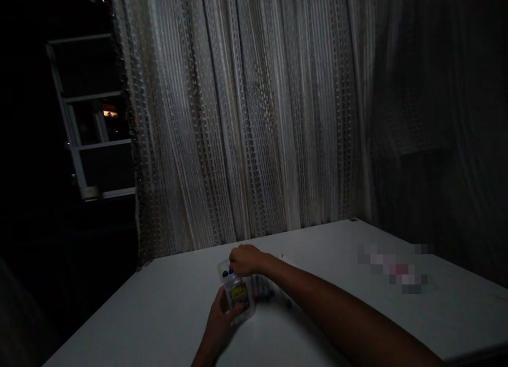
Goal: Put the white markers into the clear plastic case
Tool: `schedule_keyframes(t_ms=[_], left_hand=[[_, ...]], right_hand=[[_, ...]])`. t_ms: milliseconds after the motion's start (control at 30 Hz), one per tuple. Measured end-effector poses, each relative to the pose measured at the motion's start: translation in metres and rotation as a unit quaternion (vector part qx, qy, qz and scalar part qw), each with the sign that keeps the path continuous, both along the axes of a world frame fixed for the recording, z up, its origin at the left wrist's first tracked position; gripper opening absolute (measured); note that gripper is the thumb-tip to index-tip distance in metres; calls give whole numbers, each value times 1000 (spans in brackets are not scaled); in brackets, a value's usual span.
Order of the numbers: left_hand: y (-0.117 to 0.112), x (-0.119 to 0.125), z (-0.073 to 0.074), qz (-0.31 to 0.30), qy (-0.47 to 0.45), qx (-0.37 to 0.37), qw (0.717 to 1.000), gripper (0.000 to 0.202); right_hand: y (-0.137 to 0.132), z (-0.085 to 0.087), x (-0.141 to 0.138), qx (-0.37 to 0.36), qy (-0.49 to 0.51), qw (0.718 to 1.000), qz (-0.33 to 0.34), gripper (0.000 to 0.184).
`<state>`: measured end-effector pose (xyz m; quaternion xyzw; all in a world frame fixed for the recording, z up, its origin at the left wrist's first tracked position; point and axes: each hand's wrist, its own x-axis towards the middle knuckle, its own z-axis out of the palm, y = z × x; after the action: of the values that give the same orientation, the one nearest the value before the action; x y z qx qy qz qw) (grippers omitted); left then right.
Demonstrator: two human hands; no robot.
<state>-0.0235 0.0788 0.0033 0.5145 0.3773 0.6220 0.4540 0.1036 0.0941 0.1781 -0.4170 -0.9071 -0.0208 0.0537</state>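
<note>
A small clear plastic pack (238, 293) with a yellow and blue label stands on a white table (159, 314). My left hand (220, 317) grips the pack's lower part from the near side. At the pack's top end my right hand (246, 259) is closed over it, next to some dark round caps (227, 273). A few dark pens or markers (265, 294) lie on the table just right of the pack, partly hidden by my right forearm.
The room is dim. A pale patterned curtain (246, 118) hangs right behind the table's far edge. A dark window (91, 118) shows at the left. A blurred patch (397, 269) lies on the table's right side.
</note>
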Motion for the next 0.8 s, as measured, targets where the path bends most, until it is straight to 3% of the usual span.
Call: schedule_keyframes(t_ms=[500,800], left_hand=[[6,-9,-7,-7,12,8,1000,52],[0,-6,-2,-3,12,0,1000,54]], right_hand=[[-6,4,-3,-16,-57,998,23,31],[3,12,24,9,36,998,42,28]])
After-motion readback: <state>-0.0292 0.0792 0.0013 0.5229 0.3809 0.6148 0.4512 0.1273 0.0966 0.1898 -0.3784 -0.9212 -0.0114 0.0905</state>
